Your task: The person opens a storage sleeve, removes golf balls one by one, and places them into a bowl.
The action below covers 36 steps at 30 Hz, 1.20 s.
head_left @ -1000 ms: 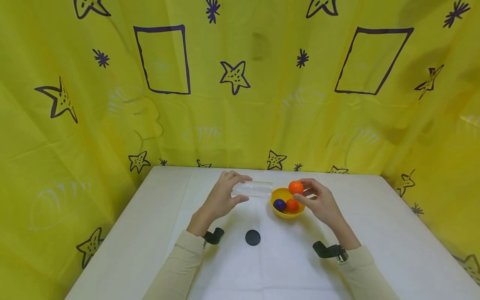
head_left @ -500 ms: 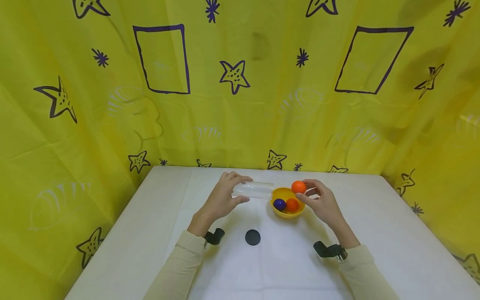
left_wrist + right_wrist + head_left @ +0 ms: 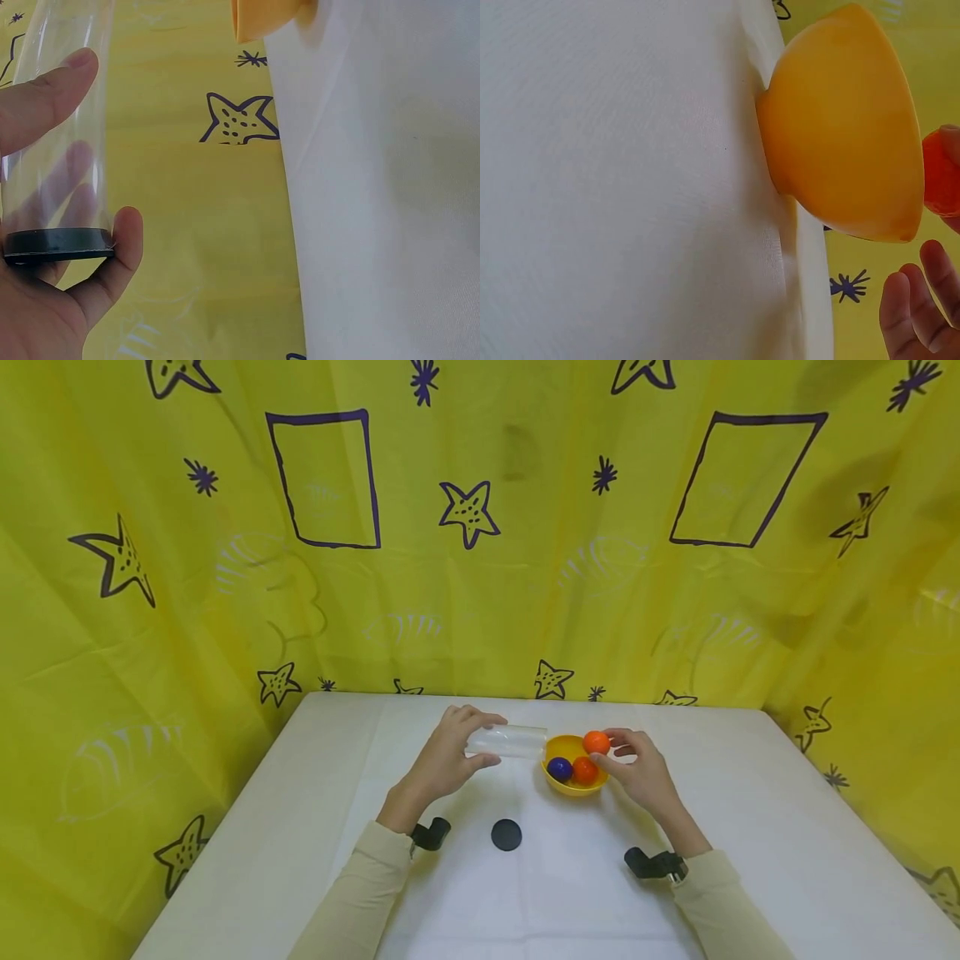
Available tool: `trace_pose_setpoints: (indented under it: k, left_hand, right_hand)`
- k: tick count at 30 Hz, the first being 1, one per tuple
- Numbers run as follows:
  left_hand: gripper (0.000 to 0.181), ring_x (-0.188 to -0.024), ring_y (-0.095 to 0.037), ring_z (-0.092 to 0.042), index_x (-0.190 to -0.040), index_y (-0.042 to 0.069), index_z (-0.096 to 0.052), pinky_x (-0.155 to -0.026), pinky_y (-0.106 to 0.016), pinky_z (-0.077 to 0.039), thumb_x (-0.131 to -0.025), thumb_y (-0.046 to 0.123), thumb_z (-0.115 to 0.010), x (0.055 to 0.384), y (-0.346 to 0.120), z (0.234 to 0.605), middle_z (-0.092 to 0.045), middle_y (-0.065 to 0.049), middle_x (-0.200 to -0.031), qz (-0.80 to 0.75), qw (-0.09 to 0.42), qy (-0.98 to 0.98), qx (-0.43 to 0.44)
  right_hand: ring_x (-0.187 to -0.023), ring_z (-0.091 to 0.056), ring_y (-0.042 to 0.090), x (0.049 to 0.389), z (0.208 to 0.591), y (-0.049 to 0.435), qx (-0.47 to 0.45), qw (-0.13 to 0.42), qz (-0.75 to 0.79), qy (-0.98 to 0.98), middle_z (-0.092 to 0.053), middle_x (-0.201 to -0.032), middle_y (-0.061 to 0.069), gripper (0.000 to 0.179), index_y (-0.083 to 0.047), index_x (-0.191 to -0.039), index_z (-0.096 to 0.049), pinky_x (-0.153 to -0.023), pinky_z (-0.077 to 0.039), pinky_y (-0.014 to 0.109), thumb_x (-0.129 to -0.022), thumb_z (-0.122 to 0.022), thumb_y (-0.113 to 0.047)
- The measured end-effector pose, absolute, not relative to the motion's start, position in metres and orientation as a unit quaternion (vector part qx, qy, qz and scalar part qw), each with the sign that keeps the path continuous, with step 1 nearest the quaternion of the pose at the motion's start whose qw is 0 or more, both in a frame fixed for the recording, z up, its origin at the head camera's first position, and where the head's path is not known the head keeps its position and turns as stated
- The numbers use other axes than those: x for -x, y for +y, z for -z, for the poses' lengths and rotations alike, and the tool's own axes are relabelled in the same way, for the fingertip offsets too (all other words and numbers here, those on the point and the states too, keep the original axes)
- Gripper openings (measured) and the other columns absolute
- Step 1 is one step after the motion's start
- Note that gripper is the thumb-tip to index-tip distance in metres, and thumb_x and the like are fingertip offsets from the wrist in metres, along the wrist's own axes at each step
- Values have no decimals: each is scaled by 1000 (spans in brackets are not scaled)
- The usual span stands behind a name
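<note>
My left hand (image 3: 447,752) grips a clear plastic tube (image 3: 517,741) tilted on its side, its open end toward the yellow bowl (image 3: 557,787). In the left wrist view the clear tube (image 3: 56,180) looks empty, and a black cap (image 3: 60,243) closes the end near my palm. My right hand (image 3: 639,768) pinches an orange ball (image 3: 596,742) at the bowl's right back rim. Inside the bowl lie a dark blue ball (image 3: 559,768) and another orange ball (image 3: 585,770). From the right wrist view, the held orange ball (image 3: 941,176) shows just beyond the bowl's rim.
A round black lid (image 3: 506,835) lies flat on the white table (image 3: 570,893), in front of the bowl and between my forearms. Behind the table hangs a yellow curtain (image 3: 420,585) with dark star drawings.
My right hand has shifted slightly right, then lowered the orange ball toward the bowl. The left hand and the tube have stayed almost still.
</note>
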<state>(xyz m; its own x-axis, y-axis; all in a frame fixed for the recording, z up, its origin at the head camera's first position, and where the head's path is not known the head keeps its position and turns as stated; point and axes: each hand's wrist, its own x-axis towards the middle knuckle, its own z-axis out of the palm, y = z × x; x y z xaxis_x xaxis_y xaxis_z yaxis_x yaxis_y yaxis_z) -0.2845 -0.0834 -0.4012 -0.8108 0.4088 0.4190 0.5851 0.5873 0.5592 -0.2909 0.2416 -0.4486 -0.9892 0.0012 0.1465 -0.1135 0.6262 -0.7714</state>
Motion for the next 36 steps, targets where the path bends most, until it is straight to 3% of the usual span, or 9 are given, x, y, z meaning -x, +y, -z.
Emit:
trace_pose_setpoints:
  k: [15, 36]
  left_hand:
    - [50, -117, -25, -49, -132, 19, -66, -98, -43, -49, -86, 17, -83, 284, -83, 401, -64, -7, -127, 358, 122, -881, 283]
    - [50, -115, -26, -49, -132, 18, -66, -98, -43, -49, -85, 17, -84, 285, -83, 402, -65, -9, -128, 358, 126, -881, 284]
  right_hand:
    - [-126, -49, 39, 292, 457, 240, -16, 35, -429, -902, -50, -138, 21, 62, -10, -144, -51, -102, -47, 56, -96, -69, -45]
    - [-128, -47, 39, 291, 454, 233, -11, 10, -435, -900, -49, -141, 21, 60, -16, -151, -47, -100, -47, 55, -100, -65, -41]
